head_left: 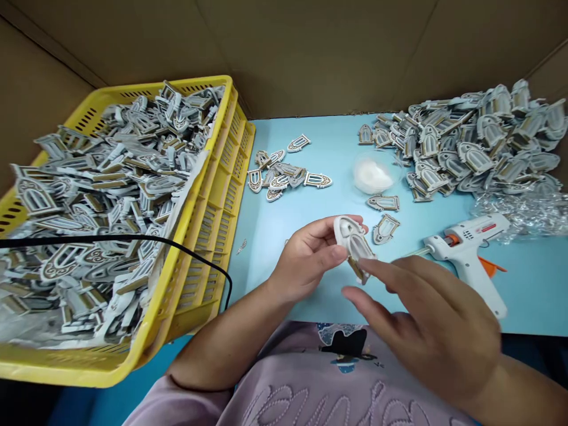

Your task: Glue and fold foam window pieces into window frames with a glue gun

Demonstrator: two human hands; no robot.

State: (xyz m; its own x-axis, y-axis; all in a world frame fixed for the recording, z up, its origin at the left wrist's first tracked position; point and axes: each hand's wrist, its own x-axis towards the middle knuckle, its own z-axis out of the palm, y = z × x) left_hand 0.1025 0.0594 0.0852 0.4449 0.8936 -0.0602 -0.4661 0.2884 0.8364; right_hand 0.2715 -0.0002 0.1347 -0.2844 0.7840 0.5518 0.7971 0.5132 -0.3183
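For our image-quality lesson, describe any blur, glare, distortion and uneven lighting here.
Head view: the bare right hand looks soft, probably motion blur; crinkled clear plastic glints; the yellow plastic basket looks stretched towards the picture's edge, wide-lens fashion; the brown cardboard wall is dimmer than the light-blue tabletop.

Lilac short-sleeved top [284, 378]; raised cord lettering across lower front, small black, white and blue printed figure above. Hands bare.

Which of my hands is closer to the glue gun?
Your right hand: it's just beside the glue gun. Your left is farther off, beyond the piece it holds.
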